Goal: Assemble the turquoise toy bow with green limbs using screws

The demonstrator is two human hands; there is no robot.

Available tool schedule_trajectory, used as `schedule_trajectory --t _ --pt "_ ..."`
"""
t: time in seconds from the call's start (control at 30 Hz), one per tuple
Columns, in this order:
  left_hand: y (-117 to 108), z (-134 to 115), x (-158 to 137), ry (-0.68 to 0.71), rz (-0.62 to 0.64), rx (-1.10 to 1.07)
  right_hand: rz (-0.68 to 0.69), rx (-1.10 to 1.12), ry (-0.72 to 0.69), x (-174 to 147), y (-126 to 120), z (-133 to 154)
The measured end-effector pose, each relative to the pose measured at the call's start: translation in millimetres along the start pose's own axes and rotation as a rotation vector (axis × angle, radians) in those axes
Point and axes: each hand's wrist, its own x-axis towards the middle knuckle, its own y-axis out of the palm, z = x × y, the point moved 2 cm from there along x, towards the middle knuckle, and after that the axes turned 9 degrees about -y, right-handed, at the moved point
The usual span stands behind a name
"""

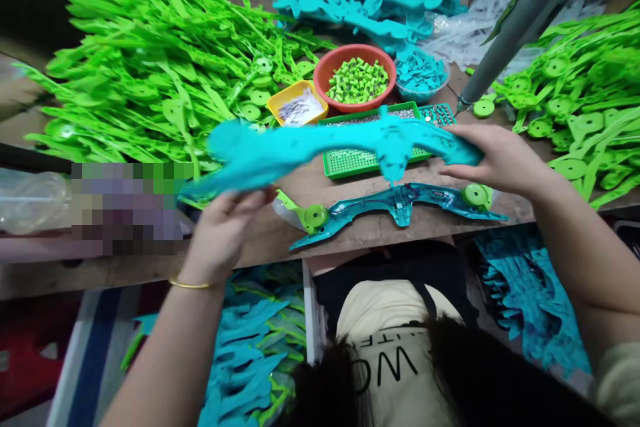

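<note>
A blue plastic toy bow shell (330, 139), blurred by motion, is stretched between my two hands above the bench. My left hand (223, 230) grips its left end from below, thumb and fingers closed on it. On its right end, my right hand (500, 157) is closed with the fingers along the edge. Directly beneath lies a second bow shell (357, 209), its hollow inner side facing up. Light-green wheel-ended pieces sit at its two ends, a left green limb piece (314, 217) and a right green limb piece (476, 195).
Piles of green limb parts (150, 73) flank the work spot. Behind stand a red bowl (323, 73) of small green pieces, a yellow tray (320, 95), a green tray (350, 161) with screws and a tub of blue bits (420, 73). A grey screwdriver (515, 33) hangs at right.
</note>
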Motion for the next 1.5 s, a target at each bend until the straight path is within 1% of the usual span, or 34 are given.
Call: schedule_trajectory --t 0.03,0.07,0.13,0.17,0.2,0.27,0.37,0.47,0.63,0.77,0.97,1.17,1.23,1.3,1.33,1.4,1.47,1.5 --pt "2.7 10.3 0.8 0.066 0.037 0.109 -0.001 -0.003 0.112 -16.0 -1.1 -10.5" --pt "7.1 20.8 -0.3 0.159 0.091 0.249 0.018 -0.006 0.195 -30.8 0.2 -18.6" --pt "18.6 40.6 -7.1 0.372 0.185 0.547 0.067 -0.015 0.298 -53.9 8.7 -28.6" --pt "24.2 48.7 -11.3 0.46 0.196 0.662 0.089 -0.022 0.331 -62.0 14.7 -31.5" --pt "28.9 55.0 -14.9 0.516 0.182 0.736 0.109 -0.024 0.358 -67.7 20.7 -33.5" --pt "35.4 62.4 -19.4 0.579 0.131 0.828 0.141 -0.007 0.428 -73.6 30.4 -36.9" --pt "38.9 64.4 -19.9 0.633 0.087 0.874 0.185 0.115 0.55 -72.6 35.4 -41.2" --pt "37.9 64.0 -16.2 0.636 0.093 0.906 0.173 0.214 0.599 -64.1 32.4 -43.8" --pt "30.1 62.7 -9.2 0.622 0.112 0.907 0.129 0.203 0.585 -45.9 32.9 -49.4" --pt "19.4 61.8 -5.3 0.614 0.179 0.907 0.119 0.203 0.56 -36.9 37.8 -55.0" --pt "7.9 61.6 -7.5 0.618 0.295 0.889 0.174 0.217 0.506 -33.0 38.7 -56.0" --pt "5.2 64.0 -9.7 0.608 0.305 0.897 0.201 0.21 0.479 -33.5 40.3 -58.7" --pt "4.8 66.2 -12.1 0.599 0.301 0.896 0.191 0.215 0.48 -34.6 40.0 -59.9" --pt "3.0 69.4 -17.0 0.595 0.241 0.875 0.161 0.214 0.478 -36.0 38.1 -60.5" --pt "1.2 71.6 -20.3 0.594 0.177 0.846 0.143 0.207 0.47 -36.5 36.6 -60.3" --pt "-4.6 78.4 -27.5 0.555 -0.001 0.754 0.107 0.188 0.408 -36.3 32.9 -58.0" --pt "-12.2 89.0 -34.2 0.432 -0.17 0.626 0.085 0.167 0.271 -34.1 29.0 -53.0" --pt "-15.7 95.1 -37.2 0.344 -0.227 0.556 0.081 0.156 0.193 -32.3 27.3 -49.8"
